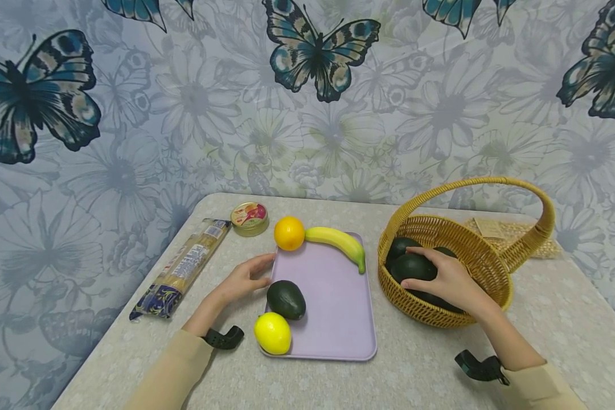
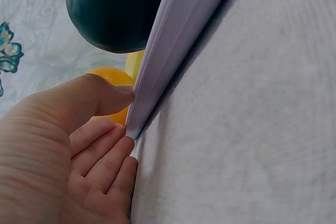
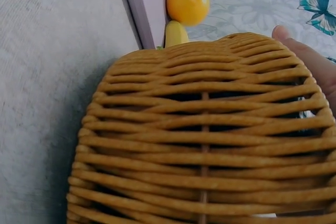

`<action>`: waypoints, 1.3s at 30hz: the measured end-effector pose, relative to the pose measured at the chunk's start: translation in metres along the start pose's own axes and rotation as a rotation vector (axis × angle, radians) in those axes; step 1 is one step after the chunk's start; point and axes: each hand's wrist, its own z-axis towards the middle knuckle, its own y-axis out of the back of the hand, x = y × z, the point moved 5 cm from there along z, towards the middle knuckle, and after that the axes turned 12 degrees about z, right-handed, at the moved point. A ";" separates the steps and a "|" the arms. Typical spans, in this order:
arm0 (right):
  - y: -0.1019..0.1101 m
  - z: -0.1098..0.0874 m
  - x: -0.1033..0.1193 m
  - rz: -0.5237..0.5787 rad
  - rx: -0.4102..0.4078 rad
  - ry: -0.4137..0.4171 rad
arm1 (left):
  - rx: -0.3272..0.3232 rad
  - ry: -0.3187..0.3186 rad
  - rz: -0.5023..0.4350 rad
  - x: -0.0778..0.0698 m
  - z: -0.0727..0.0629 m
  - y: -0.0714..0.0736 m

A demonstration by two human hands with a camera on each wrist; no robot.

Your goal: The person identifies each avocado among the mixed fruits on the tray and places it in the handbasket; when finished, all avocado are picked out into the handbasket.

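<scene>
My right hand [image 1: 453, 282] reaches into the wicker basket [image 1: 420, 313] and holds a dark green avocado [image 1: 411, 267] between thumb and fingers. More avocados [image 1: 400, 246] lie around it in there. In the right wrist view, the basket's weave hides most of that hand. At the left edge of the lilac tray [image 1: 333, 307] is my left hand [image 1: 243, 279], its fingers loosely extended and holding nothing. The left wrist view shows its thumb and fingertips at the tray's rim [image 2: 157, 61]. On the tray are another avocado [image 1: 286, 300], a lemon [image 1: 273, 333], a banana [image 1: 340, 242] and an orange [image 1: 289, 233].
A bag of pasta [image 1: 184, 267] lies along the table's left side, with a round tin [image 1: 249, 218] beside its far end. Behind the basket, whose tall handle [image 1: 471, 182] arches over it, lies a woven beige item [image 1: 538, 247]. A butterfly-patterned wall stands behind the table.
</scene>
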 end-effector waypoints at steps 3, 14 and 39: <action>0.000 0.000 0.001 -0.017 -0.003 0.011 | -0.001 0.002 0.001 -0.002 0.000 0.001; 0.012 -0.004 0.016 -0.015 -0.084 0.083 | 0.008 -0.003 0.002 -0.028 -0.010 0.008; -0.090 0.036 0.106 0.413 0.011 0.252 | -0.012 -0.023 -0.004 -0.003 -0.001 0.002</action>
